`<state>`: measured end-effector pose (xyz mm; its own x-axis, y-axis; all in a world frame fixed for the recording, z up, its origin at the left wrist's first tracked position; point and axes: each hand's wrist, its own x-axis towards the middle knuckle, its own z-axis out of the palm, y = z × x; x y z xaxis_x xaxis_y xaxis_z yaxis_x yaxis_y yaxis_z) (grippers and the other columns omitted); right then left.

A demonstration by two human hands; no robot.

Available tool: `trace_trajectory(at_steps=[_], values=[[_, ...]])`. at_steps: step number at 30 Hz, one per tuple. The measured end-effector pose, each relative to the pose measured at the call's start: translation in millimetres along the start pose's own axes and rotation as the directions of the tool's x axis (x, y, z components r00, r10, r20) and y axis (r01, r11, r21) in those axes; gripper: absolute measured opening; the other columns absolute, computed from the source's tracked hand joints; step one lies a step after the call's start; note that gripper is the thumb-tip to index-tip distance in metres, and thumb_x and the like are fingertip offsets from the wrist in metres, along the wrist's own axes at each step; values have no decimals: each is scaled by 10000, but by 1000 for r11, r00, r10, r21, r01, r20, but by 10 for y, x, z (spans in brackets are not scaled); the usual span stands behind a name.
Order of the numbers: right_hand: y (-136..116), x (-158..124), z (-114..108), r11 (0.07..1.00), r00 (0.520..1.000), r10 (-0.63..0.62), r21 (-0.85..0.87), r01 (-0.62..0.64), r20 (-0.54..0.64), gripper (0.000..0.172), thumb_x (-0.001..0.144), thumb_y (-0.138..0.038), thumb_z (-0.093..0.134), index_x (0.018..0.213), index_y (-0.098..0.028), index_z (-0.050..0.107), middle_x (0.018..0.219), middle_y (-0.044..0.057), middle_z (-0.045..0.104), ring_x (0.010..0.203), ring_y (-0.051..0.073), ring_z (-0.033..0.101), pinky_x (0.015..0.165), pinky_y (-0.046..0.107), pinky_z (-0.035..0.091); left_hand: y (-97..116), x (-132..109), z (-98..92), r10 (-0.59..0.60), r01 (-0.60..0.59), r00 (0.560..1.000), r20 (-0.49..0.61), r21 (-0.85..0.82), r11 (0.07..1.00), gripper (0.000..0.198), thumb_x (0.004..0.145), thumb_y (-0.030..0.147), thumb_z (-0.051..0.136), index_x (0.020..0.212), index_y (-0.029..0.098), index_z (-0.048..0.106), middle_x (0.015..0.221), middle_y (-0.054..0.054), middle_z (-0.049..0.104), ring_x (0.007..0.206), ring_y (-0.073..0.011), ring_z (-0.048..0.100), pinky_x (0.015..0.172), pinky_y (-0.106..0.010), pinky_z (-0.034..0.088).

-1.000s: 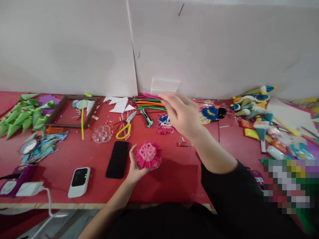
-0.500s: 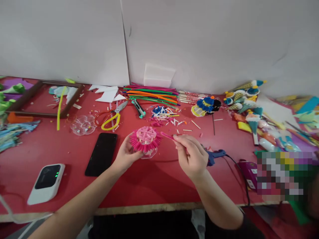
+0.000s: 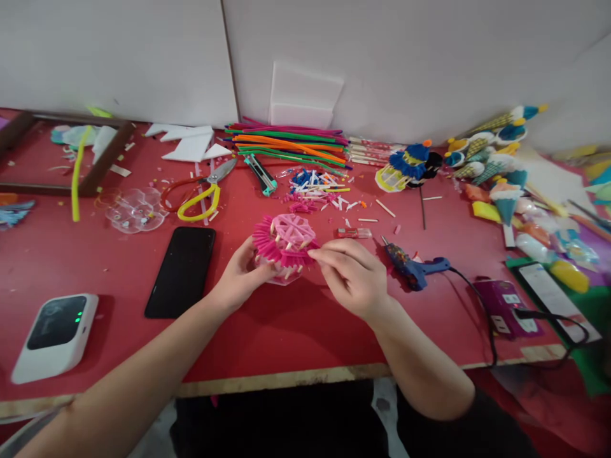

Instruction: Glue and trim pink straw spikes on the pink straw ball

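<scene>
A round pink craft piece [image 3: 285, 242] with a spoked top and a fringe of short pink sticks is held just above the red table [image 3: 296, 331]. My left hand [image 3: 243, 275] grips it from the left and below. My right hand [image 3: 351, 275] is closed in a pinch at the piece's right edge, its fingertips pressed against the pink fringe; a small pink stick seems to be between them.
A black phone [image 3: 181, 270] and a white router [image 3: 52, 334] lie to the left. Yellow-handled scissors [image 3: 203, 194], coloured straws [image 3: 286, 145], cut straw bits [image 3: 317, 191] and a blue glue gun [image 3: 413, 266] with its cord lie nearby. Craft toys [image 3: 491, 162] crowd the right.
My right hand reached to the back of the table, came back pinching a pink stick, and now presses it at the craft piece's right edge. The view shifted rightward.
</scene>
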<state>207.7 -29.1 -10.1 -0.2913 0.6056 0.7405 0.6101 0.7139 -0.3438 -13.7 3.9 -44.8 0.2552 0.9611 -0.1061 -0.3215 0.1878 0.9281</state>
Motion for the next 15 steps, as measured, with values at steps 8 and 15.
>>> trace_trajectory(at_steps=[8,15], values=[[-9,4,-9,999,999,-47,-17,47,-18,331,966,-22,590,1165,-256,715,938,34,729,840,159,724,739,306,611,49,-22,21,16,-15,996,85,-21,1000,547,642,407,982,1100,234,737,1099,-53,788,1014,-249,759,861,-324,627],[-22,-12,6,998,998,-60,6,60,37,343,967,-10,570,1173,-240,719,961,50,722,855,164,718,737,314,611,143,-16,36,-29,29,997,71,1,1000,521,621,215,938,1096,222,724,1174,-63,783,1118,-275,734,925,-338,614]])
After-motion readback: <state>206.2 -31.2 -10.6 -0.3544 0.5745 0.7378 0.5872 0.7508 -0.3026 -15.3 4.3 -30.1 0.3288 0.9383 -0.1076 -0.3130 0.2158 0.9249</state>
